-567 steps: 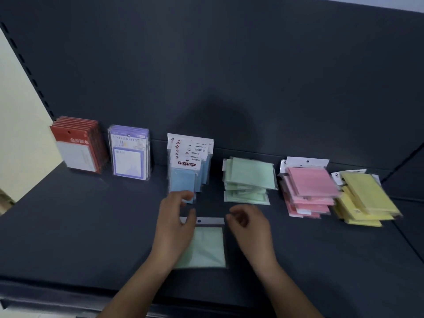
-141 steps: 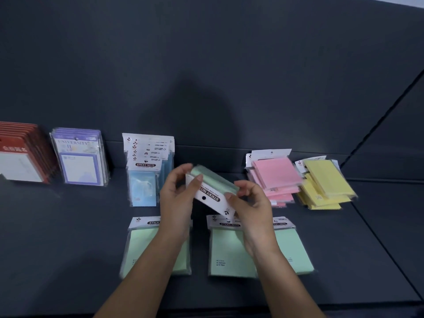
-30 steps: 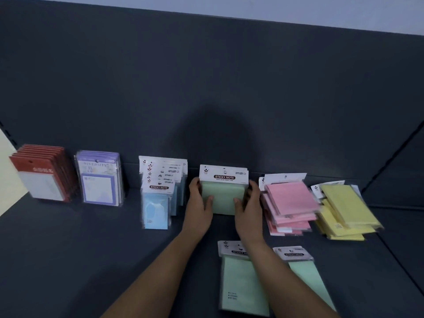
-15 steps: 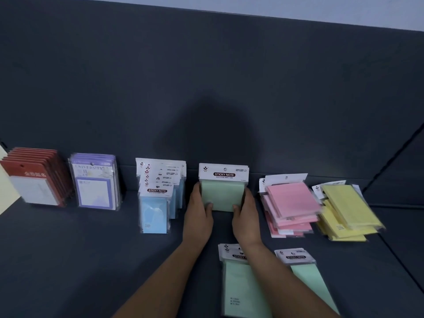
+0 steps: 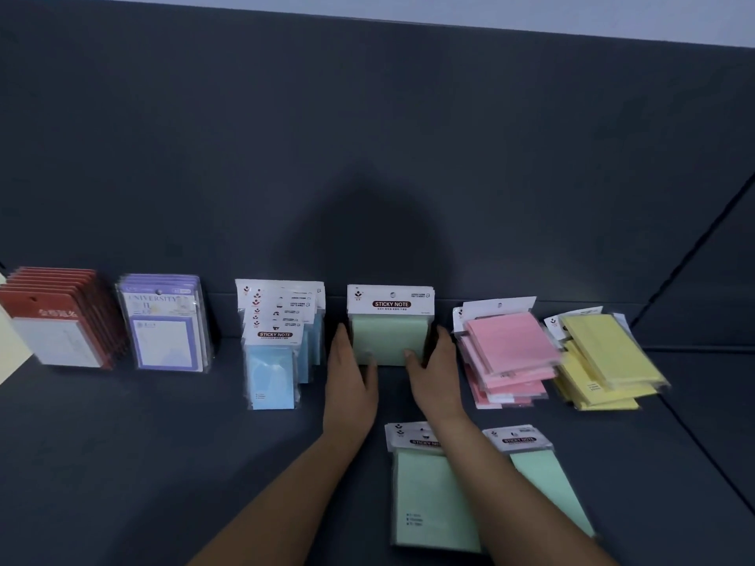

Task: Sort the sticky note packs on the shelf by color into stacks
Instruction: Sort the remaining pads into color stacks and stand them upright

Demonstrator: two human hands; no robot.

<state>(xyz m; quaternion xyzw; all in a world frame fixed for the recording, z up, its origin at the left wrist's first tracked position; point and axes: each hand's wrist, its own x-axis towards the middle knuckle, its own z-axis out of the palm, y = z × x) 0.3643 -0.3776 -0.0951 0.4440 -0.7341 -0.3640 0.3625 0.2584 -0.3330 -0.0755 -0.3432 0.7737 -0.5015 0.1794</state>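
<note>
**Both hands clasp the standing green stack**

Low in the frame, right of centre, a flat pale-green sticky note pack and a second flat green pack lie side by side on the dark grey shelf, partly under the right forearm. Above them, at centre, the left hand and right hand grip the sides of an upright stack of green sticky note packs (thumbs on its front face). It stands between upright blue sticky note packs to its left and the flat pink pile and yellow pile to its right.

Pale green packs, blue packs, pink stack, yellow stack, dark grey shelf
</note>
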